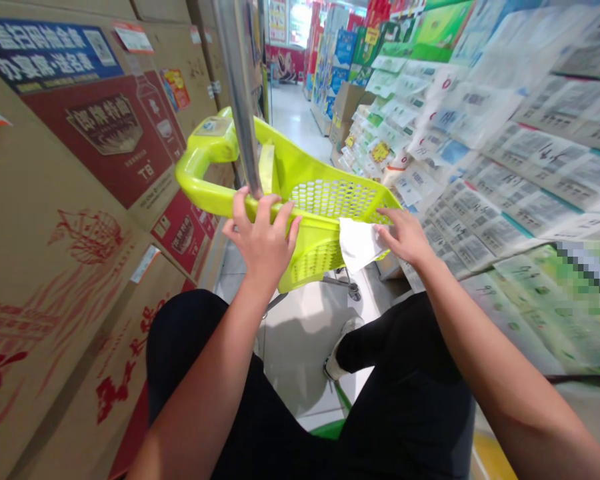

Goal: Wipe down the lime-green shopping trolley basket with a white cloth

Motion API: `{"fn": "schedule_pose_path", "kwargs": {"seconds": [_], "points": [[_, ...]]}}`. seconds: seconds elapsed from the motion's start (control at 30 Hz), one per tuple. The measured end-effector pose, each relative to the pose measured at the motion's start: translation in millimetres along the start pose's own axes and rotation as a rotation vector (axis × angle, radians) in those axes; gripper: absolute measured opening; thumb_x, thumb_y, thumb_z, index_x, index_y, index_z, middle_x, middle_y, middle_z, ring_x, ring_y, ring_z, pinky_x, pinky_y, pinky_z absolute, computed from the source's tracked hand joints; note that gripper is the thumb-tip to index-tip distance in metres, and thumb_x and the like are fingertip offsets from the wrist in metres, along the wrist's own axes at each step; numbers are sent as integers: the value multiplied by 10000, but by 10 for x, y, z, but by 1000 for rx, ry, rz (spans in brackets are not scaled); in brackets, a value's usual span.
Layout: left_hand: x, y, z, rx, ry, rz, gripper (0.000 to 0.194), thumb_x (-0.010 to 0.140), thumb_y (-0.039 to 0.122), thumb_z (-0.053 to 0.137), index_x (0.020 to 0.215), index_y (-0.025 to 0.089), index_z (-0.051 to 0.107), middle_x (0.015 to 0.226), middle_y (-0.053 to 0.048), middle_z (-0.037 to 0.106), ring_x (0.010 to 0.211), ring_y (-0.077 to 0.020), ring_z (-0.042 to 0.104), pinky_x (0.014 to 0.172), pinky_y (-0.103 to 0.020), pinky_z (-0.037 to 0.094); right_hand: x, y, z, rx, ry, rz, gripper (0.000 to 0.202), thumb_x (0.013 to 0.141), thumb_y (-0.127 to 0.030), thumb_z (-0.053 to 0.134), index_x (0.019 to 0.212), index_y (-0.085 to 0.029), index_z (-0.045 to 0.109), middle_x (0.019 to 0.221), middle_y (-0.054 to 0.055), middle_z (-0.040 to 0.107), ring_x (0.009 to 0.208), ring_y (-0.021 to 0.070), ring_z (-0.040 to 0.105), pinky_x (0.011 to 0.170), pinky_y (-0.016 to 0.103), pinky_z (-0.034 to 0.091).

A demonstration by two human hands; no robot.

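Note:
A yellow-green plastic shopping cart (315,230) with a perforated basket stands in front of my knees, its handle at the left. My left hand (263,230) rests with spread fingers on the cart's near rim, beside the foot of a metal pole (240,100). A white cloth (360,245) hangs over the near rim towards the right end. My right hand (403,233) is at that end, its thumb and fingers bent round the cloth's edge and the basket's corner, pressing the cloth.
Stacked cardboard cartons (25,220) rise close on the left. Packaged paper goods (505,193) line the right side. A tiled aisle (295,120) runs ahead past more shelves. Something green (330,430) lies between my legs.

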State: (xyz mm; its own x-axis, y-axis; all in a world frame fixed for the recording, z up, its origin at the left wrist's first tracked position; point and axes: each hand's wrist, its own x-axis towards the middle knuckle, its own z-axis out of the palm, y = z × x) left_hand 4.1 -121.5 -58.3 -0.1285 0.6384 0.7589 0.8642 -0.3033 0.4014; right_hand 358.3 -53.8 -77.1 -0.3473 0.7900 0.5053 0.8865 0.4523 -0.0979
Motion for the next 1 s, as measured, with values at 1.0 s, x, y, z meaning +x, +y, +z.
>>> {"fn": "schedule_pose_path", "kwargs": {"seconds": [1.0], "points": [[64, 456, 573, -67, -143, 155, 351, 1031, 179, 450, 1230, 255, 730, 1108, -79, 778, 1009, -271, 673, 907, -458, 364, -711, -260, 246, 1231, 545, 1112, 135, 755, -239, 648, 844, -254, 547, 650, -65, 553, 577, 106, 579, 551, 221, 549]]}}
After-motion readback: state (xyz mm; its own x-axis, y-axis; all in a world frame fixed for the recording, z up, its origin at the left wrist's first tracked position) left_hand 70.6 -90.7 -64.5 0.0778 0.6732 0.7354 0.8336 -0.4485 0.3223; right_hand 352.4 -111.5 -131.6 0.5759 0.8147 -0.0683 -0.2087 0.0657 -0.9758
